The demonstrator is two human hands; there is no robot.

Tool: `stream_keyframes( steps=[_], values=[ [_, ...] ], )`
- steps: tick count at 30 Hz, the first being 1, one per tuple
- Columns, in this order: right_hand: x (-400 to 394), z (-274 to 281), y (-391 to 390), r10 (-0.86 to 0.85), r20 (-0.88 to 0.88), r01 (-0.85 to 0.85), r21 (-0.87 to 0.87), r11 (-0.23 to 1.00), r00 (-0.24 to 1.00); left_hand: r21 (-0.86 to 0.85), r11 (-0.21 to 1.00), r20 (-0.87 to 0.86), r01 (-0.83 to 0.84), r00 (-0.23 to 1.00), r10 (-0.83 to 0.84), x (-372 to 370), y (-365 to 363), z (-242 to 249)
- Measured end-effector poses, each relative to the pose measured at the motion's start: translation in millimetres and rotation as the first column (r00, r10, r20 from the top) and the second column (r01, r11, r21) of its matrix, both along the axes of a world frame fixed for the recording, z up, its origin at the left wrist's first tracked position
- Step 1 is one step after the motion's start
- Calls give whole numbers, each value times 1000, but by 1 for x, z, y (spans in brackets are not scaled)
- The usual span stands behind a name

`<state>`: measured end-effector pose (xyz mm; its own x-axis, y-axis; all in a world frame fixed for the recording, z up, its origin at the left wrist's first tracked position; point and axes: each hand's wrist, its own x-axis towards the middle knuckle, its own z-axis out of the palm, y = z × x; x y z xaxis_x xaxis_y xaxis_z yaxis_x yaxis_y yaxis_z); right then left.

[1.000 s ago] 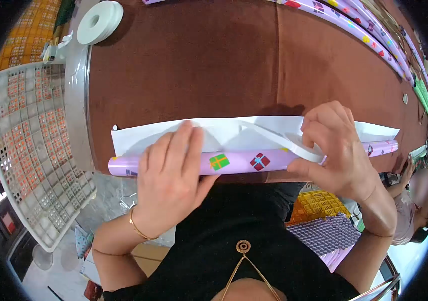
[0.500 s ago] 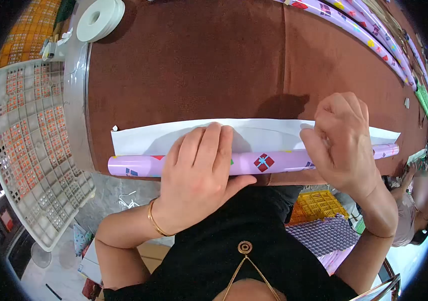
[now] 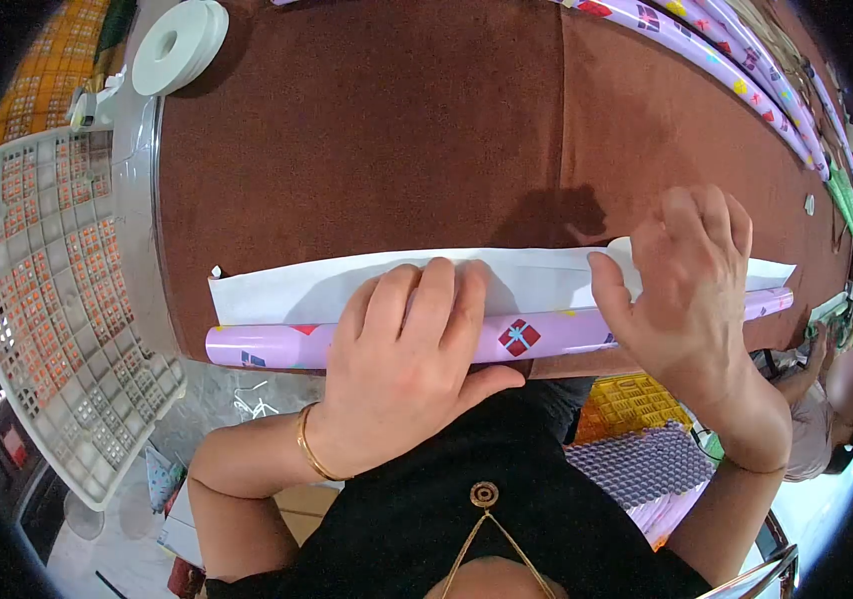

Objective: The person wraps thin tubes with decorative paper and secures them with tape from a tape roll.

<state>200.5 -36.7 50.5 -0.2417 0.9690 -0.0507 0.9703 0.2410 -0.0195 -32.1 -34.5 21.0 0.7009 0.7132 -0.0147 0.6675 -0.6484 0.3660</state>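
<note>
A lilac roll of gift-printed wrapping paper (image 3: 516, 339) lies along the table's near edge, its white underside showing as a loose flap (image 3: 536, 278) on the far side. My left hand (image 3: 401, 369) rests across the roll, fingers stretched onto the flap and thumb spread along the near side. Over the right part of the roll is my right hand (image 3: 686, 290), its fingers curled and the thumb apart from them. A rounded white piece (image 3: 623, 252) shows beside that thumb; whether the hand holds it is hidden.
White spools (image 3: 175, 50) stand at the table's far left corner. More lilac rolls (image 3: 706, 60) and green-handled scissors (image 3: 843, 195) lie at the right. A white plastic crate (image 3: 42, 299) is beside the table's left edge. Another person (image 3: 831, 419) is at the far right.
The roll and flap sit slightly lower in view. My left hand has shifted a little right along the roll. My right hand has turned slightly, and the rounded white piece now shows beside its thumb.
</note>
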Motion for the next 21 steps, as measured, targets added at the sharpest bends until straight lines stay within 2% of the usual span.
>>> stream_keyframes(
  steps=[8,19,21],
  values=[
    [-5,-2,1,-38,84,36,27,999,996,-2,1000,21,13,1000,-13,4,0,-6],
    [-8,-3,5,-57,94,56,10,998,994,-5,1000,-4,31,1000,-31,17,-2,-3],
    [-8,-2,6,-64,107,64,-2,998,992,5,999,41,41,998,-41,23,-1,-3]
  ],
)
